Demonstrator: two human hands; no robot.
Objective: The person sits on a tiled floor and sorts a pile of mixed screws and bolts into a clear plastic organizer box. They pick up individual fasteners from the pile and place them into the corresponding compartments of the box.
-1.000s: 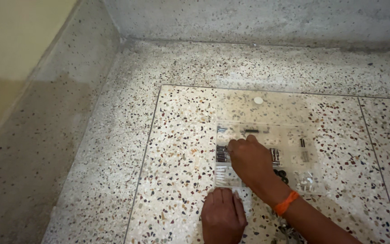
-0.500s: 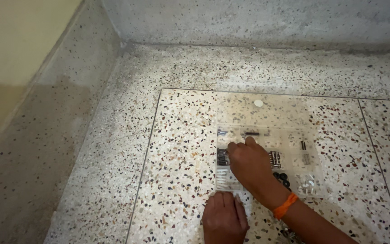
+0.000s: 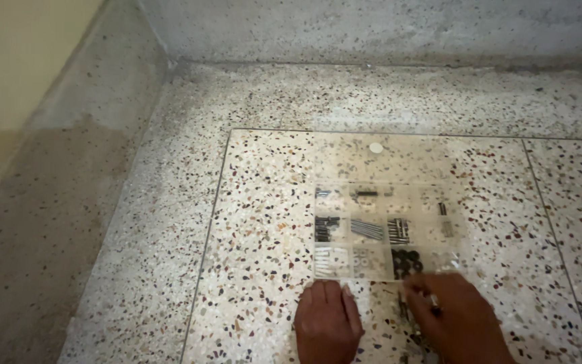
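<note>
presently right hand [image 3: 463,317] pinched a small dark piece, just below the clear compartment box [image 3: 385,232]; left hand [image 3: 328,320] lay flat, spread, beside it.

Clear glossy plastic organiser box [image 3: 432,232] on speckled polished terrazzo floor [image 3: 264,222].

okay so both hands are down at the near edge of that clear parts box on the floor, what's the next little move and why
Probably bring the right hand down onto the loose dark hardware on the floor beside it. That hand sits just short of the clear compartment box, whose lid lies open, while the left hand rests flat near its front edge.
</note>
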